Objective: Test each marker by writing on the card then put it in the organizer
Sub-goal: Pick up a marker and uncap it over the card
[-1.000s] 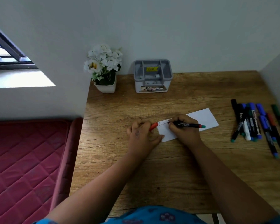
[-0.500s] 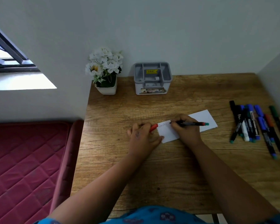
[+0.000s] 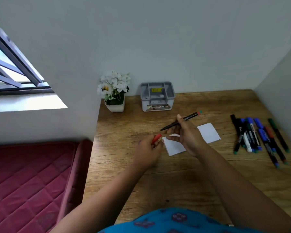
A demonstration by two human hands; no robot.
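My right hand point(image 3: 186, 137) holds a black marker point(image 3: 190, 117) lifted off the white card point(image 3: 208, 132), its tip pointing left toward my other hand. My left hand point(image 3: 148, 151) grips the marker's red cap point(image 3: 156, 138) just left of the card's corner. The card lies flat on the wooden desk point(image 3: 158, 179), partly hidden by my right hand. A grey organizer point(image 3: 157, 96) stands at the back of the desk against the wall. Several more markers point(image 3: 255, 137) lie in a loose bunch at the right.
A white pot of white flowers point(image 3: 115, 91) stands left of the organizer. A wall closes in the desk's right side. A red mattress point(image 3: 29, 180) lies below the desk's left edge, under a window point(image 3: 10, 71).
My right hand has stopped writing and raised the marker off the card, swinging it up and away. My left hand has lifted slightly with the red cap. My head tilted upward.
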